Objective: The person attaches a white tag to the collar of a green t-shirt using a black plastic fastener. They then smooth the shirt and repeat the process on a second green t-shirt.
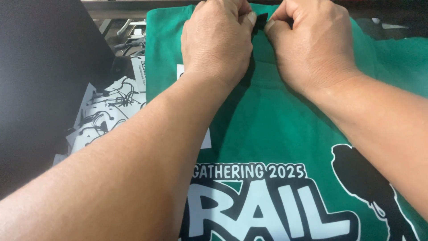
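A green shirt (267, 129) lies flat in front of me, with white and black printed lettering and a black figure silhouette near the bottom of the view. Both hands are at its far edge. My left hand (216, 42) and my right hand (310, 44) pinch a small black tag (260, 21) between their fingertips at the middle of the shirt's top. Beside my left wrist a small white label (180, 71) peeks out on the shirt. My forearms cover much of the cloth.
To the left lies a pile of white card hang tags (104, 114) with black strings. A large dark panel (40, 85) fills the far left. A grey metal bar (129, 4) runs along the top.
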